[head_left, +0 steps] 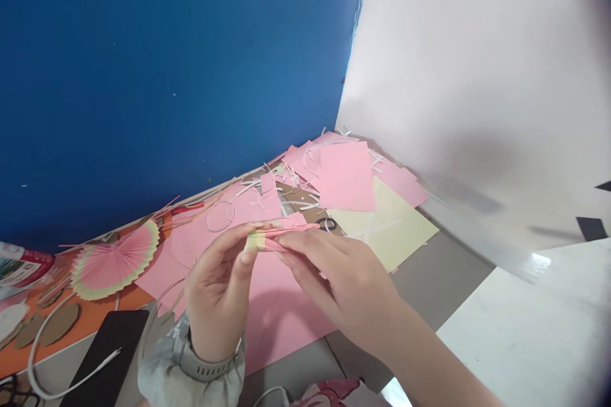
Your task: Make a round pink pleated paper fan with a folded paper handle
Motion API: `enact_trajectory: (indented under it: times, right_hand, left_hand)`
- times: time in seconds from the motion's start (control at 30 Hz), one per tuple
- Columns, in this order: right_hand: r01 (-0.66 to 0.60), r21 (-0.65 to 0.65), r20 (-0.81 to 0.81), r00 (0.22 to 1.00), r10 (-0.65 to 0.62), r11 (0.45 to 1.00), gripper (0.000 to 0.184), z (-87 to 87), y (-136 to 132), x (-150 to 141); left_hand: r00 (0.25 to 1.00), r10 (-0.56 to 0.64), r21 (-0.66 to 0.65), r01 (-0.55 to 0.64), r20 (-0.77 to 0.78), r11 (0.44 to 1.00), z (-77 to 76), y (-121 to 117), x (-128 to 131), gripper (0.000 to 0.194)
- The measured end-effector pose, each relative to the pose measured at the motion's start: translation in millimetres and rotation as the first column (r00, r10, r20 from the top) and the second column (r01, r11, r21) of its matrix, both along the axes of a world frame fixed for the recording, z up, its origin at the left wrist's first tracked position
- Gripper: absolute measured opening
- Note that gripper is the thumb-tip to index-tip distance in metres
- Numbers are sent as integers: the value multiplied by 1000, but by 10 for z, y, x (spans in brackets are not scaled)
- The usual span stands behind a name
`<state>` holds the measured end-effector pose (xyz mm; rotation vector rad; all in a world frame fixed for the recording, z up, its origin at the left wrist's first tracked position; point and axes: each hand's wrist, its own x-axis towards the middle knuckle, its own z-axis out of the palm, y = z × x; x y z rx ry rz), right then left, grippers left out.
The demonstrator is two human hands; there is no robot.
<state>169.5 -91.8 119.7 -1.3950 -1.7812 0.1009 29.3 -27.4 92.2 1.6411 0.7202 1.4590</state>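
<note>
My left hand (217, 286) and my right hand (341, 283) meet over the floor, both pinching a folded pink paper strip with a pale yellow-green end (281, 235). The left fingers grip the yellow-green end, the right fingers press along the pink length. A grey watch sits on my left wrist. Beneath the hands lies a large pink sheet (281, 311).
A finished pink paper fan with a yellow edge (114, 261) lies at left. Pink sheets (346, 175), a pale yellow sheet (389, 226) and white paper scraps litter the floor by the blue wall. A black phone with a white cable (107, 356) lies at lower left.
</note>
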Motion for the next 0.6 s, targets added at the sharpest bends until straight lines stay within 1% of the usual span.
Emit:
enact_trajectory:
  times: [0.2,0.43,0.5,0.6]
  right_hand:
    - [15,-25,-22,1000,-16,1000,18,-16,-19,-5]
    - [1,-59,-193,981,-13,998,15,44,-34,-45]
    - [15,-44,-212,977,-24,999,13,36,-54,-53]
    - [47,35,-204,978,-39,998,14,28,-91,-76]
  left_hand:
    - [1000,14,1,-14,4,1000,-5,-7,-3,23]
    - [999,17,74,-19,29,997,-13,-22,19,21]
    - [999,10,69,-13,44,998,2,-41,8,22]
    - [997,-39,49,36,65,998,31,-88,-17,27]
